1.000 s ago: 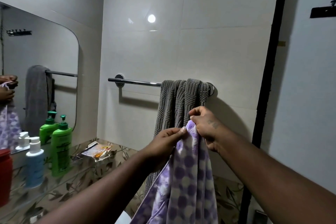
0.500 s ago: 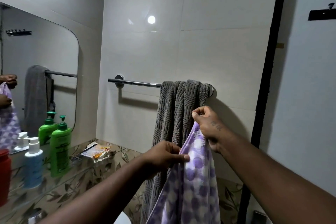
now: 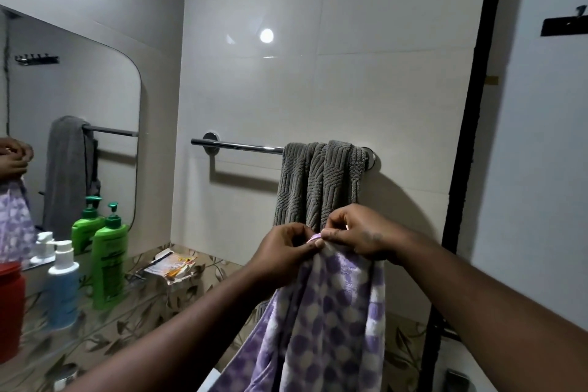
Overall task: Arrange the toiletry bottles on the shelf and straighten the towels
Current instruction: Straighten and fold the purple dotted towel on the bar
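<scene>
White glossy tiles cover the back wall, where a chrome towel bar (image 3: 241, 146) is fixed near the centre. A grey ribbed towel (image 3: 318, 181) is bunched over the bar's three-o'clock end. Just below it, toward six o'clock, a purple-and-white checked towel (image 3: 331, 312) is held up by its top edge. That edge is pinched between the thumb and fingertips of the left hand (image 3: 283, 251). The adjoining part is pinched by the curled fingers of the right hand (image 3: 359, 235), which is almost touching the left at its three o'clock. The rest of the cloth is left hanging in folds in front of the grey towel.

At eight o'clock, a green pump bottle (image 3: 109, 251), a pale blue bottle with a white pump (image 3: 62, 289) and a red container (image 3: 11, 305) are stood on a shelf (image 3: 95, 325) beneath a round-cornered mirror (image 3: 95, 89). A crumpled paper packet (image 3: 171, 266) is seen beyond them.
</scene>
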The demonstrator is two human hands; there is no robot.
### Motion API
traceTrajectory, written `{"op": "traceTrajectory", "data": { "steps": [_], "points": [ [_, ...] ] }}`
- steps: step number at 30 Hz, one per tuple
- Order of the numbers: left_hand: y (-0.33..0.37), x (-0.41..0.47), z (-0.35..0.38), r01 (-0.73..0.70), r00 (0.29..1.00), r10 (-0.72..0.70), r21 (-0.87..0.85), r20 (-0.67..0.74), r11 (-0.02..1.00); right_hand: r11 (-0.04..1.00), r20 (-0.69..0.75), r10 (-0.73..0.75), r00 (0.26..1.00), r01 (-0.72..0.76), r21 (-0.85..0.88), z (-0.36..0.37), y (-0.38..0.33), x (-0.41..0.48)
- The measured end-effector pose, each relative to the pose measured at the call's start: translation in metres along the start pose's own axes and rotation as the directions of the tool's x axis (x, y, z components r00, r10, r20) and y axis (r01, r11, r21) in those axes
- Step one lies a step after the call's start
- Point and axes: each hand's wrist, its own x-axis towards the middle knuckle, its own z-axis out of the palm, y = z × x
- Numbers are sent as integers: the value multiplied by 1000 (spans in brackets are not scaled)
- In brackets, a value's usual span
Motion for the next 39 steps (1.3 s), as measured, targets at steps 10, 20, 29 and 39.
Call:
{"op": "traceTrajectory", "data": {
  "steps": [10, 20, 29, 39],
  "points": [
    [-10, -12, 6, 84, 995, -87, -64, -44, 994, 928, -143, 129, 981, -68, 365, 20, -3, -1],
    [-10, -19, 20, -17, 999, 10, -245, -31, 969, 931, -300, 72, 951, 44, 363, 23, -2, 5],
    [-21, -23, 13, 235, 955, -222, -44, 198, 971, 910, -310, 90, 946, 48, 412, 20, 12, 2],
    [-11, -18, -3, 151, 988, -146, -100, 48, 984, 884, -292, 91, 952, 58, 464, 7, 31, -3]
  ]
}}
